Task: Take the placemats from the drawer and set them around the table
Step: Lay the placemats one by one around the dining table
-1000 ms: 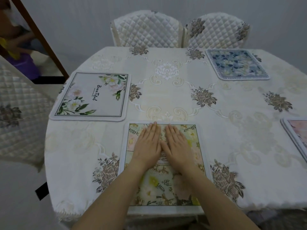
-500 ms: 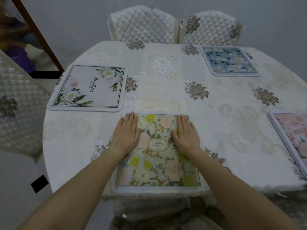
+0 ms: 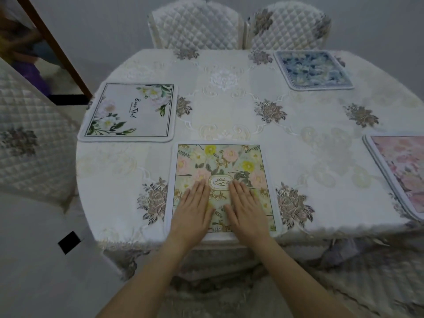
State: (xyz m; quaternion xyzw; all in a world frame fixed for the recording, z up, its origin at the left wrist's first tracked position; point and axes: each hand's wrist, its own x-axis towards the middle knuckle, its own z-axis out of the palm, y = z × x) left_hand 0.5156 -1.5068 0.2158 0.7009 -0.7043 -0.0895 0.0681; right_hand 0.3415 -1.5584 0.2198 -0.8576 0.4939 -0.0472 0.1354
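A green floral placemat (image 3: 226,161) marked "GARDEN" lies at the near edge of the round table (image 3: 229,106). My left hand (image 3: 193,207) and my right hand (image 3: 246,208) rest flat on its near half, palms down, fingers together, side by side. A white placemat with flowers and script (image 3: 130,111) lies at the left. A blue floral placemat (image 3: 313,70) lies at the far right. A pink floral placemat (image 3: 400,173) lies at the right edge, partly cut off by the frame.
The table wears a cream embroidered cloth. Two quilted chairs (image 3: 197,26) (image 3: 289,26) stand behind the table and another (image 3: 29,138) at the left. A dark wooden frame (image 3: 57,49) leans at the far left, with a blurred person behind it.
My hands slid from the mat's far corners back toward me and closer together, now lying on its near half. The mat's centre label shows again.
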